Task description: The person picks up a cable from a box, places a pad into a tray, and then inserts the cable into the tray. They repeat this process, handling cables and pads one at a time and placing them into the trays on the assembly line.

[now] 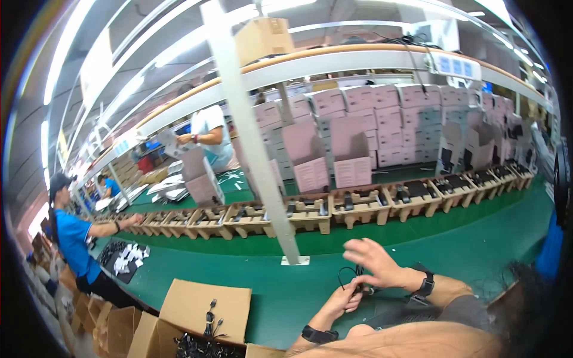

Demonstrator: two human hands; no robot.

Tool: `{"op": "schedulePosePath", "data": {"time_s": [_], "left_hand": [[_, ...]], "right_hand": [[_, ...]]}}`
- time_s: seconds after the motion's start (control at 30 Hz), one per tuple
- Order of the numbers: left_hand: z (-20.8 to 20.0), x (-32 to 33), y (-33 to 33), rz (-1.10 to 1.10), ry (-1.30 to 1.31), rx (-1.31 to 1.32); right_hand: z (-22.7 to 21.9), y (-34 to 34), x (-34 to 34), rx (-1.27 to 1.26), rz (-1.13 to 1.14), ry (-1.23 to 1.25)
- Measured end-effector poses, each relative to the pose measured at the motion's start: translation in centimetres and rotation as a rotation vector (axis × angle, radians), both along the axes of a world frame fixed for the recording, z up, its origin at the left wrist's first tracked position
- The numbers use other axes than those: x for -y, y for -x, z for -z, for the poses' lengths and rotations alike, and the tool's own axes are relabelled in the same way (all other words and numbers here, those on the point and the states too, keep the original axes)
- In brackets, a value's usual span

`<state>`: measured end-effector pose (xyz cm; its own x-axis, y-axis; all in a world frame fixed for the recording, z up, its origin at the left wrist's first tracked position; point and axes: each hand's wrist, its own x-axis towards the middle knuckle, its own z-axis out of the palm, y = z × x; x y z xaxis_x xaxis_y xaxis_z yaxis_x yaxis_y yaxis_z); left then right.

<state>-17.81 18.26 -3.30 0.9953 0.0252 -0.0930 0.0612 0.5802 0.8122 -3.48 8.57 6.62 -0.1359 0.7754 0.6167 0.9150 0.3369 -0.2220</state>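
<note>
Over the green bench, my left hand (pixel 345 300) is closed round a thin black cable (pixel 359 271), whose loop sticks out above the fingers. Just above it is my right hand (pixel 381 267), with fingers stretched apart and slightly blurred. Its thumb reaches down to the cable, though whether it touches is hard to tell. Dark bands circle both my wrists. An open cardboard box (pixel 206 307) at the lower left contains many black cables (pixel 206 347). One tied cable bundle (pixel 209 319) lies against its raised flap.
Brown moulded trays (pixel 360 216) holding black parts run in a row across the green bench (pixel 250 262). A white post (pixel 253 131) rises between me and them. Stacked pale boxes (pixel 388 119) stand behind. A co-worker in blue (pixel 77 238) reaches toward the trays at left; another person (pixel 210 134) works across.
</note>
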Motion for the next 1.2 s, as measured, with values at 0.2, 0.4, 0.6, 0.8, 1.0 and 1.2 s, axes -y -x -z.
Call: {"op": "schedulePosePath", "data": {"time_s": [0.2, 0.4, 0.6, 0.8, 1.0, 1.2], "left_hand": [[-1.5, -0.2, -0.5, 0.217, -0.09, -0.222], [-3.0, 0.0, -0.7, 0.134, -0.108, -0.224], [-1.7, -1.3, -2.2, -0.271, -0.448, -0.02], [2.6, -4.1, -1.2, -0.669, -0.491, -0.155], [3.9, -4.5, -0.7, -0.668, -0.458, -0.165], [4.7, -5.3, -0.2, -0.652, -0.448, -0.174]], "right_hand": [[3.3, -2.2, 2.5, 0.352, -0.235, 0.27], [2.6, -3.0, 3.4, -0.33, -0.248, 0.666], [2.3, -5.5, 2.2, -0.11, -0.072, 0.46], [-1.7, -16.1, -1.4, -0.052, 0.695, -0.126], [-0.7, -25.2, -4.3, 0.118, 1.028, -0.107], [0.5, -27.4, -7.2, 0.37, 1.101, 0.28]]}}
